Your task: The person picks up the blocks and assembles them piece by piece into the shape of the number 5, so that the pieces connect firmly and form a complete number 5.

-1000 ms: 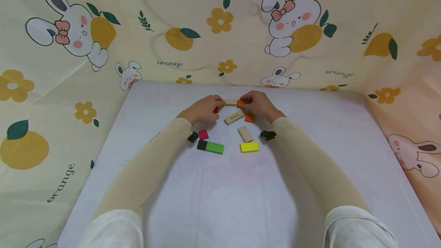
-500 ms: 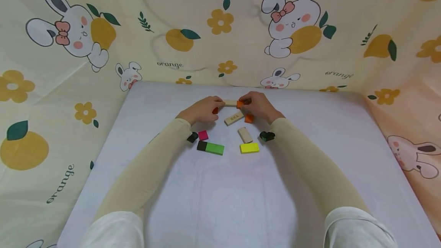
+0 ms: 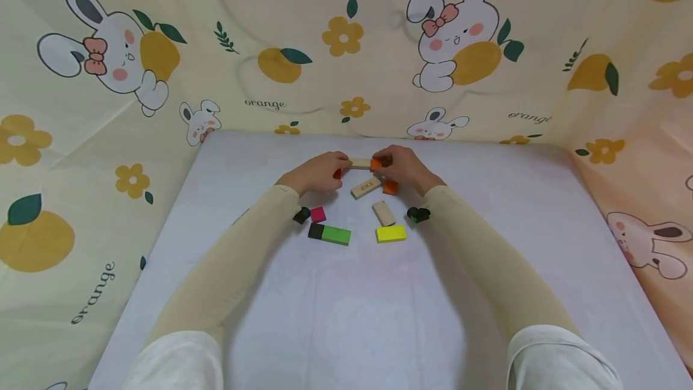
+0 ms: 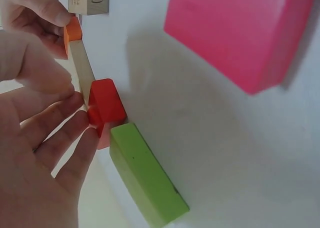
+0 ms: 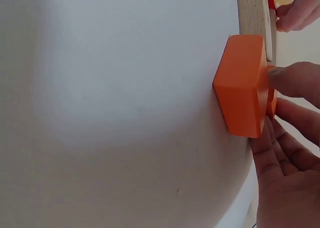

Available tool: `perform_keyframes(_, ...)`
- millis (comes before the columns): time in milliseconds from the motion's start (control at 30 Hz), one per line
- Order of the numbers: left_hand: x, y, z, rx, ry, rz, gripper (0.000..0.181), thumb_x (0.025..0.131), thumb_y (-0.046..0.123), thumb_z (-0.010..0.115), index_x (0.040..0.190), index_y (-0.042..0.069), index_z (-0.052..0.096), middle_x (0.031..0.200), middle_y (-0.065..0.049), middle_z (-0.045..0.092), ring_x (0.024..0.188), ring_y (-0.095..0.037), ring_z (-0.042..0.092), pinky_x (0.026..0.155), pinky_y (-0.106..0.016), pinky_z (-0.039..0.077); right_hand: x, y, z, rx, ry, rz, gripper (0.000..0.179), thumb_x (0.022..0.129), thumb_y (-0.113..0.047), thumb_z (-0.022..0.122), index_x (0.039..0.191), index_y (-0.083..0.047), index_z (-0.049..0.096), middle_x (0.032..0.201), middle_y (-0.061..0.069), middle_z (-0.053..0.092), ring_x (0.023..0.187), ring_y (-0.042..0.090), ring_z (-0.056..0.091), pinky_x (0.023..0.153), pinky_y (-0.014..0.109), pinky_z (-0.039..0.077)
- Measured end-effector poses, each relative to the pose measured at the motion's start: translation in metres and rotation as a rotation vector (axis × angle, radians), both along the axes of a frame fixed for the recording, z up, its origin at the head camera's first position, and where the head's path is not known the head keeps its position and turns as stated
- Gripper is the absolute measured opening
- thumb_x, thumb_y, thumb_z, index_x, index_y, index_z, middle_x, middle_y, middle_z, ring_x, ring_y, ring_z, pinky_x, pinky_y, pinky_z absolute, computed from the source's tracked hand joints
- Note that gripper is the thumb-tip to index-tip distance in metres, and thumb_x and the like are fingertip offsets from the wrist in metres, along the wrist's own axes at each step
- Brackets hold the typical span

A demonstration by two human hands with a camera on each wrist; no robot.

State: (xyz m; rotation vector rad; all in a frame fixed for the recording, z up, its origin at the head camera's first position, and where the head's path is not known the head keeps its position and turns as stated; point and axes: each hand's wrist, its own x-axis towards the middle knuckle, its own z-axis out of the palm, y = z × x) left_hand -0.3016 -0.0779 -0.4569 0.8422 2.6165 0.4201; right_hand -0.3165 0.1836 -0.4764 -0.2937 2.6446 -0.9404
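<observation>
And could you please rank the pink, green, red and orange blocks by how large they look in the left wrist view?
Largest to smallest:
1. Pink block
2. Green block
3. Red block
4. Orange block
Nearness to the camera probably enlarges the first.

A long, narrow block of pale bare wood (image 3: 360, 164) lies nearly level across the surface at upper centre of the head view, its left end at the fingertips of the left hand (image 3: 319, 172). Against its right end sits a small orange block (image 3: 375, 165), pinched by the right hand (image 3: 407, 167). Near the left end is a glossy red block (image 4: 109, 100) with rounded corners, mostly hidden in the head view, left of centre in the left wrist view.
</observation>
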Motion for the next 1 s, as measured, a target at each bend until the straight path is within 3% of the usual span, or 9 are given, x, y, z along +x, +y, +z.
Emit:
perform_keyframes(533,-0.011,0.002,0.007,0.077,-0.057,0.037,0.050,0.104,0.012,0.064,0.153,0.005,0.062,0.155,-0.011,0.056,0.138,-0.029,0.051,0.122,-0.046,0.038,0.002,0.000,-0.002,-0.024,0.040,-0.004,0.042,0.108,-0.030,0.063,0.145,-0.011,0.068,0.134,0.011,0.066,0.117,0.030,0.058,0.107,0.047,0.049)
perform_keyframes(733,-0.007,-0.003,0.014,0.146,-0.018,0.067,0.054,0.104,0.016,0.065,0.157,0.008,0.058,0.161,-0.010,0.051,0.148,-0.030,0.044,0.125,-0.049,0.035,0.005,0.001,0.000,-0.051,0.030,-0.027,0.040,0.108,-0.032,0.061,0.145,-0.017,0.069,0.134,0.010,0.063,0.117,0.031,0.056,0.103,0.049,0.051)
perform_keyframes(867,-0.004,-0.016,0.025,0.175,0.007,0.059,0.059,0.101,0.013,0.062,0.160,0.010,0.055,0.165,-0.010,0.046,0.152,-0.031,0.040,0.126,-0.049,0.032,0.007,0.005,0.002,-0.079,0.103,-0.027,0.038,0.109,-0.031,0.060,0.143,-0.018,0.071,0.134,0.006,0.061,0.116,0.029,0.056,0.097,0.048,0.054)
perform_keyframes(1000,-0.001,-0.038,0.027,0.192,0.007,0.090,0.061,0.099,0.008,0.059,0.160,0.010,0.055,0.166,-0.011,0.044,0.154,-0.033,0.037,0.127,-0.051,0.030,0.008,0.001,0.011,-0.061,0.224,0.042,0.041,0.108,-0.026,0.057,0.144,-0.015,0.072,0.139,0.007,0.060,0.119,0.030,0.055,0.101,0.050,0.052)
